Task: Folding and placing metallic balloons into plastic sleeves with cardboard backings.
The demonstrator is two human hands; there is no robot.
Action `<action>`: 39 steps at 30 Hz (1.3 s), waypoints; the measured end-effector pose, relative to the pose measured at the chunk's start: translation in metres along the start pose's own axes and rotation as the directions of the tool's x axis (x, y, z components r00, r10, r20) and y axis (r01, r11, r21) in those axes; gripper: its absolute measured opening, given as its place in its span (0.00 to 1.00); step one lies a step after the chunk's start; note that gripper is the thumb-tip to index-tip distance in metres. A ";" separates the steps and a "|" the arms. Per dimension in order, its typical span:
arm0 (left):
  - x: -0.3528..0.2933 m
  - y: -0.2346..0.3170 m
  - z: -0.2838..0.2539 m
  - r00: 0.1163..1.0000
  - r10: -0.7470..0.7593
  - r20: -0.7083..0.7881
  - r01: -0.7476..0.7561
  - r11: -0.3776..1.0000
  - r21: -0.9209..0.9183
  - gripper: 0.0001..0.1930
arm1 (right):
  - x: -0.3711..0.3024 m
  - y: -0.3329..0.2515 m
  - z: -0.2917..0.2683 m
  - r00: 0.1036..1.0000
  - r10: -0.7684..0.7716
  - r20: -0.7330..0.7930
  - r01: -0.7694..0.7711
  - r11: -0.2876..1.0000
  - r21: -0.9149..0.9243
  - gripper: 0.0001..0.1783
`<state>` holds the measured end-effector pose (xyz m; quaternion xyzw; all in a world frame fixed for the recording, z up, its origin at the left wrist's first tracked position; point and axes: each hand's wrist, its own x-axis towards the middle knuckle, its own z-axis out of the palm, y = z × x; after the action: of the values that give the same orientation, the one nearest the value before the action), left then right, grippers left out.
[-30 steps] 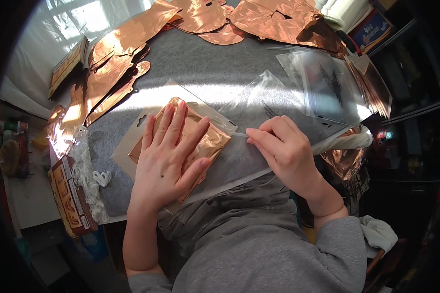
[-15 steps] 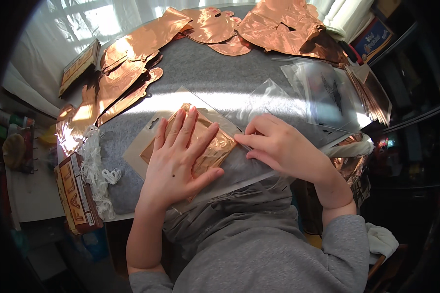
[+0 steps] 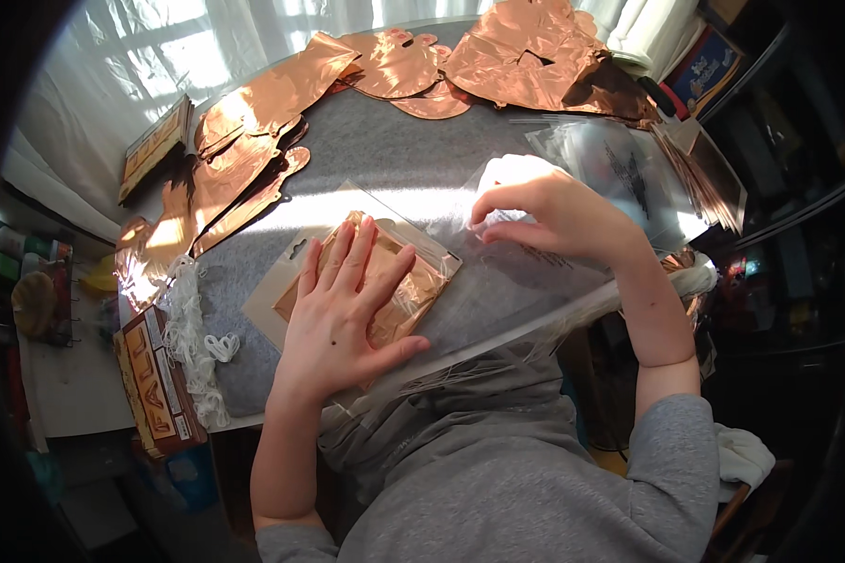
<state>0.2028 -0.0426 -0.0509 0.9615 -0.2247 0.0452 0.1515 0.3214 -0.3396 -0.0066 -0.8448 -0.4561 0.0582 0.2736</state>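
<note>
my left hand (image 3: 336, 319) flat, fingers spread on foil (image 3: 422, 286): press evenly, avoid creases. right hand (image 3: 565, 214) curled over sleeve (image 3: 546, 269); can't tell if gripping.

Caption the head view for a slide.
Left hand spread on folded foil, right hand curled over clear plastic, shiny copper shapes along the grey table's far side.

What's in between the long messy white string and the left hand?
In the head view, a small looped white bundle lies beside the long white string; then come grey cloth and the edge of a pale card, before the left hand.
</note>
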 end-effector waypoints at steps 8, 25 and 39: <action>0.001 0.002 -0.002 1.000 0.006 -0.008 -0.006 1.000 0.012 0.48 | -0.016 0.004 0.015 0.990 0.056 0.129 -0.076 0.984 0.159 0.07; 0.003 0.001 -0.001 1.000 0.019 -0.003 -0.019 1.000 -0.008 0.47 | -0.214 -0.025 -0.004 0.786 0.549 0.283 -0.468 0.829 -0.308 0.05; -0.001 -0.008 -0.001 0.999 0.033 -0.011 -0.034 0.996 -0.085 0.39 | -0.044 -0.057 0.039 0.978 -0.152 -0.142 0.081 0.907 -0.413 0.08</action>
<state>0.2059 -0.0347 -0.0521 0.9500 -0.2418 0.0429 0.1928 0.2409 -0.3342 -0.0165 -0.8561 -0.4829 -0.1266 0.1339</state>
